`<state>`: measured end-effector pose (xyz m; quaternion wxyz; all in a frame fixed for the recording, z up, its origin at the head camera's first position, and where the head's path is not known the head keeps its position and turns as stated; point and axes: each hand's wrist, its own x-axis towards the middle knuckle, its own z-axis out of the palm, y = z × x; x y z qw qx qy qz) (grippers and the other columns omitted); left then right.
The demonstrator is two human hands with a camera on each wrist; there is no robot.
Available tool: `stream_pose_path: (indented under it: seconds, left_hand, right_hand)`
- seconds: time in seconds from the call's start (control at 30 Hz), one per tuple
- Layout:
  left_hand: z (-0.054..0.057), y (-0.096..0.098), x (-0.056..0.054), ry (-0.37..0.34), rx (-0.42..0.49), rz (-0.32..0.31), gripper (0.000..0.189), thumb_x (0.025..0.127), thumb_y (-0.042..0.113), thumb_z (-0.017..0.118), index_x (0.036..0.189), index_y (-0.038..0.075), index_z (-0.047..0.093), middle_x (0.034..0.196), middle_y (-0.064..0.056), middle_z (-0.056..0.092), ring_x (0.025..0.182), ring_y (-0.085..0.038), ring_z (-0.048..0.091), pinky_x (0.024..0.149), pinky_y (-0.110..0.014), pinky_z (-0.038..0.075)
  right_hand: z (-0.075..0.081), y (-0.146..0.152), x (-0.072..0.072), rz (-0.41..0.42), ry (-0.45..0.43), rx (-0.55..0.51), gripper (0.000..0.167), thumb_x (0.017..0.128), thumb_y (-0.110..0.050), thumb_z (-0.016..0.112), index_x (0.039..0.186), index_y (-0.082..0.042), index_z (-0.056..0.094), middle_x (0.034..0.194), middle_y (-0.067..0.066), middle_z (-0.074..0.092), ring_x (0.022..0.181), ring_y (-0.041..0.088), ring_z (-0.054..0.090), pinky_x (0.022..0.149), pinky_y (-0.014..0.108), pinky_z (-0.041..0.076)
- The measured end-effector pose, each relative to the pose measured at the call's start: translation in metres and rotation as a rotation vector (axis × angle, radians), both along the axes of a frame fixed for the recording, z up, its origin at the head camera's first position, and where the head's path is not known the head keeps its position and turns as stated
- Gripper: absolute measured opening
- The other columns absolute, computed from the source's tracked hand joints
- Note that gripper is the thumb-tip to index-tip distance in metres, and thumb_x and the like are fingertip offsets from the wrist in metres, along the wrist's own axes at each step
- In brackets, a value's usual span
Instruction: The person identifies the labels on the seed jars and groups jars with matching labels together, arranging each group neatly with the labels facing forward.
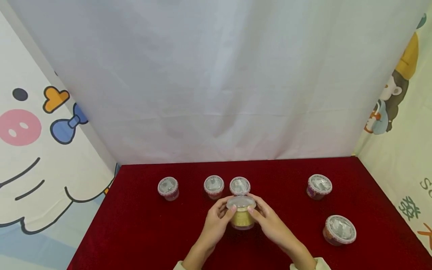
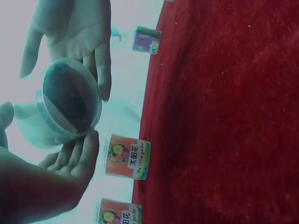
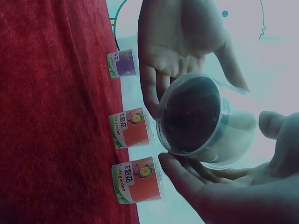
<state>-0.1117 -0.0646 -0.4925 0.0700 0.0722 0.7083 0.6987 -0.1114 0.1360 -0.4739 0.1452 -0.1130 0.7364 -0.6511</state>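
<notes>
A clear plastic tub [image 1: 242, 220] with a yellow body and a translucent lid [image 1: 241, 201] is held upright over the red cloth, between both hands. My left hand [image 1: 213, 223] grips its left side, thumb on the front near the lid and fingers round behind. On the other side my right hand [image 1: 275, 225] grips it the same way. From below, both wrist views show the tub's round base [image 2: 72, 98] looking dark. Just behind the tub stands a lidded cup [image 1: 240, 185], its lower part hidden by it.
On the red cloth [image 1: 141, 232], two more lidded cups stand at the back left, a cup [image 1: 168, 188] and a cup [image 1: 214, 186]. To the right are a purple-labelled cup [image 1: 318, 186] and a nearer cup [image 1: 339, 230]. A white curtain [image 1: 216, 93] hangs behind; printed cloths flank both sides.
</notes>
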Motion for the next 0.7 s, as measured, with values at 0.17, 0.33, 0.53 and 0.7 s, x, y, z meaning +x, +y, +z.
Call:
stream_pose_path:
  seconds: [0.17,0.33,0.53,0.7]
  left_hand:
    - [0.0,0.0028,0.0009,-0.01,-0.006,0.047,0.054,0.103,0.027,0.071,0.144,-0.001,0.051,0.132,-0.016,0.065,0.108,-0.018,0.063,0.089,-0.027,0.054]
    - [0.0005,0.0019,0.0028,-0.023,-0.003,0.017,0.051,0.106,0.027,0.066,0.146,0.001,0.047,0.138,-0.015,0.061,0.11,-0.017,0.059,0.09,-0.028,0.051]
    - [-0.0004,-0.0018,0.0043,-0.012,0.014,-0.054,0.052,0.11,0.028,0.059,0.152,0.0,0.047,0.149,-0.019,0.057,0.136,-0.032,0.056,0.114,-0.05,0.046]
    - [0.0001,0.0001,0.0045,-0.017,0.025,-0.002,0.051,0.107,0.025,0.065,0.147,-0.002,0.051,0.142,-0.019,0.063,0.119,-0.024,0.065,0.099,-0.034,0.055]
  right_hand:
    - [-0.001,-0.004,0.0004,-0.019,0.033,0.031,0.062,0.112,-0.023,0.056,0.161,0.003,0.031,0.163,0.03,0.037,0.15,0.05,0.036,0.117,0.061,0.041]
    - [-0.0009,-0.0013,-0.0007,-0.005,0.038,0.006,0.059,0.112,-0.022,0.054,0.16,0.004,0.032,0.163,0.03,0.037,0.151,0.049,0.034,0.119,0.063,0.037]
    - [0.0015,0.0013,0.0005,0.029,0.041,-0.01,0.059,0.113,-0.023,0.052,0.161,0.004,0.031,0.163,0.03,0.037,0.152,0.048,0.033,0.121,0.061,0.034]
    - [0.0017,-0.0017,0.0016,0.001,0.048,0.015,0.06,0.113,-0.024,0.053,0.161,0.002,0.031,0.164,0.029,0.037,0.153,0.048,0.033,0.121,0.064,0.033]
